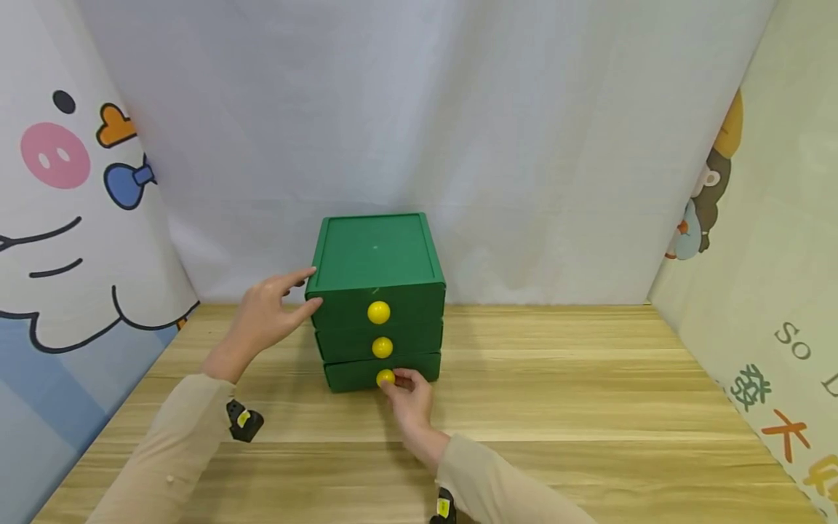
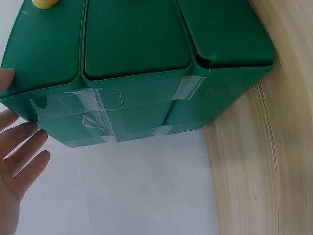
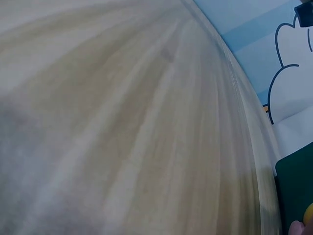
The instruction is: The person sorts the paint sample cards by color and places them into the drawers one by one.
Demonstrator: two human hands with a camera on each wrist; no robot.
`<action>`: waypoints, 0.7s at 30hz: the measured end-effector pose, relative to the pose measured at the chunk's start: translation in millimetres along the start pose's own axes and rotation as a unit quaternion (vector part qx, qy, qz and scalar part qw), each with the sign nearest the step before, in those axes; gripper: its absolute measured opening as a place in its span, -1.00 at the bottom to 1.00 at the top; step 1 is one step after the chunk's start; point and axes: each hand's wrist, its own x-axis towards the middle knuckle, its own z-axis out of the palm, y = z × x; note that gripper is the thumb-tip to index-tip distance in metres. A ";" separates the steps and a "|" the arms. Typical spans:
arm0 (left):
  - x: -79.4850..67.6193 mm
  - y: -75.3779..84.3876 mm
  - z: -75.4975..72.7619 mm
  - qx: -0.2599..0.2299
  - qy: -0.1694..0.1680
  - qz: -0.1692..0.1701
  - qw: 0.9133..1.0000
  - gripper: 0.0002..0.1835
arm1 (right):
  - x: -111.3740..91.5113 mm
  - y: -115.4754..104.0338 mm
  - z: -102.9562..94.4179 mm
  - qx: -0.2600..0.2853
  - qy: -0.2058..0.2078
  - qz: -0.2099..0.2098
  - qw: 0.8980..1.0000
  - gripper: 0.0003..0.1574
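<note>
A green three-drawer cabinet (image 1: pixel 374 255) stands on the wooden table, with one round yellow knob on each drawer front. My right hand (image 1: pixel 414 411) pinches the bottom knob (image 1: pixel 385 375) between thumb and fingers; only a fingertip and part of a yellow knob (image 3: pixel 309 214) enter the right wrist view. At the cabinet's upper left front corner, my left hand (image 1: pixel 265 313) has its thumb on the top drawer's front and its fingers along the side, fairly straight and spread. The left wrist view shows a narrow dark gap behind the edge of the bottom drawer (image 2: pixel 230 34).
Clear tape (image 2: pixel 90 100) runs across the seams on the cabinet's left side. A pale curtain (image 1: pixel 524 145) hangs close behind it. Printed cartoon panels stand at left (image 1: pixel 85 240) and right (image 1: pixel 766 291) of the wooden table (image 1: pixel 556 407).
</note>
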 end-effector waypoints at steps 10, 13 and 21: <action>0.4 2.1 1.3 -0.001 0.000 0.000 1.000 -0.45 | -2.0 -10.6 1.4 -0.002 0.016 -0.009 1.000 -0.69; 0.1 1.9 1.2 0.001 0.004 0.002 1.000 -0.45 | 4.0 0.1 2.5 0.000 0.020 -0.013 1.000 -0.69; -1.0 1.0 0.0 0.009 0.004 0.002 1.000 -0.45 | 1.3 -9.6 -9.2 -0.003 -0.008 -0.027 1.000 -0.65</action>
